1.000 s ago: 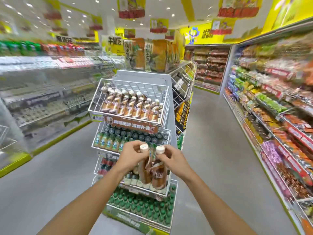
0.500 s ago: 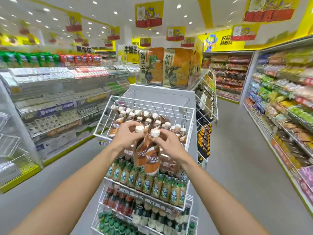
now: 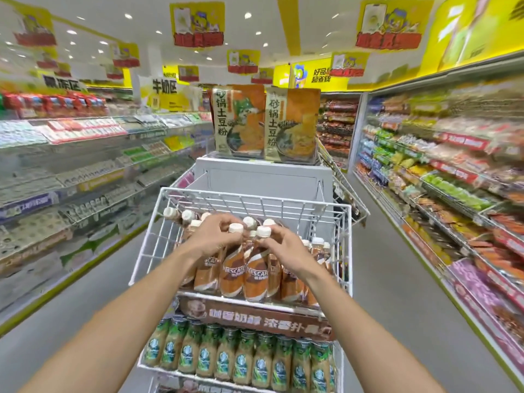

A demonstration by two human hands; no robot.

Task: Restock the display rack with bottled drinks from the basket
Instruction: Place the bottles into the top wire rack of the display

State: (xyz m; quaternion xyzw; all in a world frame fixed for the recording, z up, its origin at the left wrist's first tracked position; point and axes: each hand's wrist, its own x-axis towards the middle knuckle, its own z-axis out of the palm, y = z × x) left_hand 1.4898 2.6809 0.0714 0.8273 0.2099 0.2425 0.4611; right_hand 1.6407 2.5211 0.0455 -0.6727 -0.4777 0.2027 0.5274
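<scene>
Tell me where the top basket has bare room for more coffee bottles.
Free: the rear right corner of the top basket, between its back wires, right wall and the bottle caps. Crowded: the front coffee bottles, the left side, and the tier of green-label bottles below.

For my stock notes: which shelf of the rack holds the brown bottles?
The top shelf holds the brown bottles; the left hand and right hand each grip one there. The shelf below holds green-labelled bottles.
</scene>
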